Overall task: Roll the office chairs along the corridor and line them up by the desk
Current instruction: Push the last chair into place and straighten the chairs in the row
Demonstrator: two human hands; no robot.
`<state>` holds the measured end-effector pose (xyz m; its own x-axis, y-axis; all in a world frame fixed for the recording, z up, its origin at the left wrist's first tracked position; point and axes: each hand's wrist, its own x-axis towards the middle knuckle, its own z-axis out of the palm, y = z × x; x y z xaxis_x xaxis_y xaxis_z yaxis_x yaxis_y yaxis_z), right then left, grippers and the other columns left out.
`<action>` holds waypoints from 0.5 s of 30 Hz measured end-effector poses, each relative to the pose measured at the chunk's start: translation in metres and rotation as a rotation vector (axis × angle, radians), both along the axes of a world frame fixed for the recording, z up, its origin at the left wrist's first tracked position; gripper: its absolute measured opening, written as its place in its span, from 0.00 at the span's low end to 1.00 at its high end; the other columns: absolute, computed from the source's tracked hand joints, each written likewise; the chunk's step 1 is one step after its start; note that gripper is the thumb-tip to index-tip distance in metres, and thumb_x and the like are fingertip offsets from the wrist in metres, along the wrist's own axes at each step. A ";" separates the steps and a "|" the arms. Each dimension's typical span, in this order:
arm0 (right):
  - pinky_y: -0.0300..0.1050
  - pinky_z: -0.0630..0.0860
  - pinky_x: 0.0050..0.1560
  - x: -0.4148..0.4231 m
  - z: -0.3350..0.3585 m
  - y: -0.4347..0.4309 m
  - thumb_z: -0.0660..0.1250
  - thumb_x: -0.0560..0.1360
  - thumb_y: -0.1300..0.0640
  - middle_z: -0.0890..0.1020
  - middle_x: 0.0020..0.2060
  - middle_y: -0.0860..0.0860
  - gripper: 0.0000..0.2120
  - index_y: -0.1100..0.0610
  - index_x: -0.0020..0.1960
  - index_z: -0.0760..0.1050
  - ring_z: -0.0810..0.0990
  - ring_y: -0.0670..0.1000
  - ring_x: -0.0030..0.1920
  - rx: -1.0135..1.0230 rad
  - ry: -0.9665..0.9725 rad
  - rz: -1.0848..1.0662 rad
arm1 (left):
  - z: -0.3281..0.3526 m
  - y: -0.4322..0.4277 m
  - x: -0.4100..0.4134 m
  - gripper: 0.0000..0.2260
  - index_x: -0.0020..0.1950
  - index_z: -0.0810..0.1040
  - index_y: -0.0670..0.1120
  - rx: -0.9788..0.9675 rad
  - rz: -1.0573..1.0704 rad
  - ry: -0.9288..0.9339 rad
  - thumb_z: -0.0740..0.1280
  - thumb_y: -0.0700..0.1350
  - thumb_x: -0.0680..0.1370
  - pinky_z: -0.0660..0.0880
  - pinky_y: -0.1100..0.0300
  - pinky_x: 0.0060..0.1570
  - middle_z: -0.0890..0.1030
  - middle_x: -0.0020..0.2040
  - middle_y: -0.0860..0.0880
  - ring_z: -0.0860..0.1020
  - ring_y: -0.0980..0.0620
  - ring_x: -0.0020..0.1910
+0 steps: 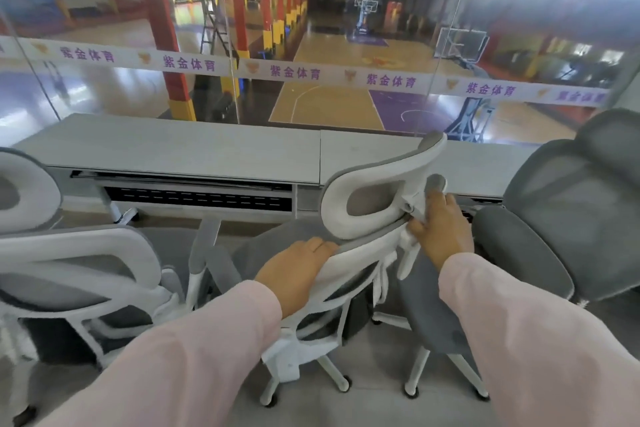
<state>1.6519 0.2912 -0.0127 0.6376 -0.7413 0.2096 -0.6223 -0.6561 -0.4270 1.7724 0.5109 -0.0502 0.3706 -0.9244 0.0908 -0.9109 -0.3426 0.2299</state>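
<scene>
Centre frame, my left hand [298,274] curls over the top rail of the white-framed, grey-mesh office chair [334,201] and my right hand [441,230] clamps its headrest bracket, facing the long pale-grey desk [180,149]. It should roll lightly; the rigid frame is the place to grip, not the soft mesh. A second white chair [69,253] at left and a dark-grey mesh chair [571,204] at right leave a narrow slot.

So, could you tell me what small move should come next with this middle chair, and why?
Probably turn the middle chair square to the desk and nudge it in: the left hand and right hand hold its backrest, which sits askew.
</scene>
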 end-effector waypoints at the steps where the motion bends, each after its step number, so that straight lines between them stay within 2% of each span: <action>1: 0.52 0.70 0.52 -0.001 0.001 0.007 0.67 0.73 0.57 0.73 0.55 0.57 0.23 0.58 0.65 0.65 0.74 0.62 0.54 0.014 -0.001 -0.004 | -0.001 0.007 0.001 0.32 0.71 0.60 0.51 -0.017 0.019 -0.033 0.64 0.32 0.70 0.69 0.58 0.54 0.68 0.63 0.50 0.70 0.49 0.59; 5: 0.50 0.70 0.52 -0.007 0.006 0.033 0.69 0.69 0.54 0.75 0.61 0.57 0.30 0.56 0.68 0.63 0.74 0.61 0.58 0.021 -0.003 -0.010 | -0.010 0.019 -0.005 0.24 0.67 0.65 0.47 -0.077 0.103 -0.174 0.63 0.37 0.71 0.67 0.58 0.54 0.71 0.60 0.48 0.71 0.47 0.55; 9: 0.51 0.71 0.54 -0.019 0.004 0.051 0.71 0.68 0.48 0.78 0.55 0.56 0.32 0.55 0.67 0.64 0.71 0.60 0.60 -0.008 -0.015 0.055 | -0.016 0.028 -0.009 0.23 0.65 0.65 0.49 -0.069 0.233 -0.200 0.65 0.51 0.73 0.62 0.53 0.61 0.70 0.61 0.49 0.68 0.46 0.59; 11: 0.50 0.69 0.57 -0.025 0.001 0.054 0.71 0.67 0.43 0.79 0.53 0.55 0.33 0.55 0.66 0.65 0.70 0.58 0.62 -0.098 0.017 0.134 | -0.017 0.036 -0.002 0.22 0.64 0.68 0.49 -0.124 0.248 -0.201 0.65 0.55 0.73 0.62 0.53 0.61 0.71 0.60 0.50 0.69 0.47 0.59; 13: 0.48 0.63 0.64 -0.027 -0.002 0.052 0.70 0.65 0.37 0.77 0.56 0.53 0.38 0.56 0.67 0.64 0.68 0.56 0.64 -0.192 0.080 0.204 | -0.017 0.045 0.007 0.21 0.64 0.70 0.50 -0.179 0.260 -0.168 0.65 0.55 0.74 0.63 0.52 0.60 0.73 0.59 0.50 0.69 0.47 0.57; 15: 0.49 0.54 0.71 -0.025 -0.006 0.049 0.68 0.63 0.31 0.70 0.64 0.53 0.47 0.56 0.71 0.58 0.64 0.56 0.67 -0.212 0.138 0.236 | -0.017 0.051 0.018 0.20 0.64 0.69 0.50 -0.174 0.279 -0.155 0.64 0.56 0.75 0.63 0.53 0.61 0.73 0.58 0.50 0.69 0.47 0.57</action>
<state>1.6266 0.3404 -0.0186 0.8194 -0.5191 0.2432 -0.4853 -0.8540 -0.1876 1.7904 0.5616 -0.0674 0.5757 -0.7556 0.3124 -0.8166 -0.5506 0.1731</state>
